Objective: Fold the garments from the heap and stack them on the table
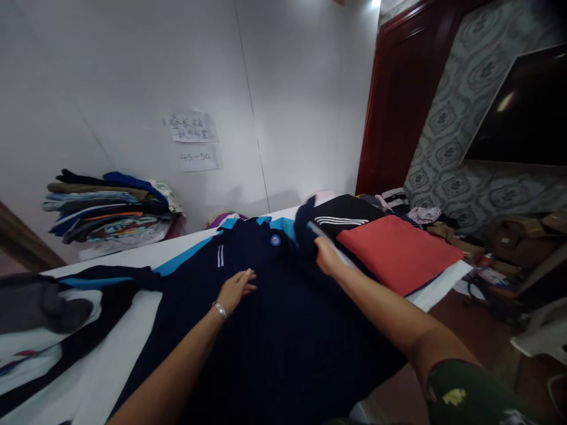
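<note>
A dark navy long-sleeved shirt point(266, 319) with light blue shoulder panels, two white stripes and a round blue badge lies spread over the white table. My right hand point(326, 255) grips the shirt's right-side sleeve, whose end is lifted and blurred by motion. Over the chest, below the white stripes, is my left hand point(238, 289), a silver bracelet on its wrist. Its fingers are slightly bent and apart, with nothing held. Whether they touch the cloth I cannot tell. The other sleeve stretches out to the left.
A tall stack of folded clothes point(115, 206) stands at the back left. On the right lie a folded red garment point(398, 251) and a black one point(349, 208) with white stripes. Grey and white clothes point(39, 307) lie at the left edge. Cardboard boxes point(516, 242) fill the far right.
</note>
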`<state>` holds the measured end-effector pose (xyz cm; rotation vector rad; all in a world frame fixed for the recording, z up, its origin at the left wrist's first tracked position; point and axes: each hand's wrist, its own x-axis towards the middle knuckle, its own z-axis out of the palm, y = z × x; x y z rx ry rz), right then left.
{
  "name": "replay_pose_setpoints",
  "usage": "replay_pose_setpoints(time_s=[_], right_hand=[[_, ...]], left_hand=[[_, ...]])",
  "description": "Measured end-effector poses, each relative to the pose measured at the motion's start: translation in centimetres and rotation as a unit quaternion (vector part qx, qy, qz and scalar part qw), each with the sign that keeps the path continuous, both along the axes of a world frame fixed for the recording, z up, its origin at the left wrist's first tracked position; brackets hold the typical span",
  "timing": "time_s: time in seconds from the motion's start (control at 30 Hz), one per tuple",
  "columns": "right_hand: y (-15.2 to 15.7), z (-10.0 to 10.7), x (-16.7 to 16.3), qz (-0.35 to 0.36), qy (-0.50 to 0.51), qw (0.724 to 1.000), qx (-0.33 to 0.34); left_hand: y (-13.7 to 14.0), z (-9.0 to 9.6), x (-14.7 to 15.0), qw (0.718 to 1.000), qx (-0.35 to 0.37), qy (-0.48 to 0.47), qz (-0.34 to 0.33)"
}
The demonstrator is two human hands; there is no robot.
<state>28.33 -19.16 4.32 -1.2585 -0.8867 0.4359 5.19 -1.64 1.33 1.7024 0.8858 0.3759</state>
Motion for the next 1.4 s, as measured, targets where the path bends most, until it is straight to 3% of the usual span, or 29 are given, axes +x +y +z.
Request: replay_pose_setpoints(time_s=[0.07, 0.13, 0.2, 0.27, 0.4, 0.53, 0.63, 0.73, 0.9, 0.97, 1.07, 1.17, 1.23, 1.3, 1.4], right_hand=[[-1.1, -1.7, -3.7, 0.064, -0.07, 0.995, -0.025], [-2.5, -3.4, -6.4, 0.146, -0.233, 0.959, -0.068], [-3.7, -4.8, -7.8, 0.171, -0.365, 0.909, -0.107], [-4.4, -6.0, -8.2, 0.142, -0.418, 0.888, -0.129], [-4.8, -7.4, -7.9, 0.1, -0.43, 0.889, -0.118], [-4.8, -8.0, -7.5, 0.038, -0.356, 0.931, -0.078], [-4.9, -8.2, -7.4, 0.03, -0.358, 0.93, -0.083], [-5.1, -8.2, -7.5, 0.067, -0.382, 0.917, -0.098], [-5.6, -7.2, -7.6, 0.099, -0.384, 0.907, -0.138], [-6.6, -6.8, -7.0, 0.073, -0.4, 0.9, -0.158], [-9.6, -6.9, -5.1, -0.041, -0.419, 0.885, -0.2], [-13.9, -7.9, -3.2, -0.153, -0.401, 0.857, -0.285], [-16.7, -8.6, -2.5, -0.166, -0.374, 0.846, -0.341], [-18.9, -9.0, -2.5, -0.153, -0.332, 0.853, -0.371], [-20.4, -8.6, -3.5, -0.125, -0.215, 0.899, -0.36]], left_hand=[[-3.2, -0.5, 0.3, 0.964, -0.236, -0.116, -0.03], [-5.3, -1.2, 0.1, 0.9, -0.385, -0.198, -0.043], [-6.4, -2.0, -0.2, 0.86, -0.447, -0.247, -0.024], [-6.8, -2.5, -0.5, 0.841, -0.465, -0.275, 0.018], [-6.9, -1.8, -1.0, 0.829, -0.448, -0.309, 0.124], [-7.6, 0.2, -2.2, 0.821, -0.403, -0.363, 0.175], [-9.0, 1.2, -3.5, 0.827, -0.365, -0.382, 0.193], [-11.2, 1.9, -4.6, 0.846, -0.323, -0.374, 0.201], [-13.0, 5.3, -4.3, 0.859, -0.27, -0.413, 0.137], [-12.2, 8.0, -3.3, 0.854, -0.257, -0.437, 0.113], [-9.3, 12.7, -1.1, 0.845, -0.227, -0.477, 0.08], [-5.2, 17.0, 2.0, 0.828, -0.177, -0.528, 0.059], [-2.4, 19.1, 4.4, 0.822, -0.161, -0.544, 0.055], [0.1, 20.6, 6.8, 0.823, -0.149, -0.545, 0.057], [2.9, 22.7, 9.6, 0.832, -0.126, -0.536, 0.075]])
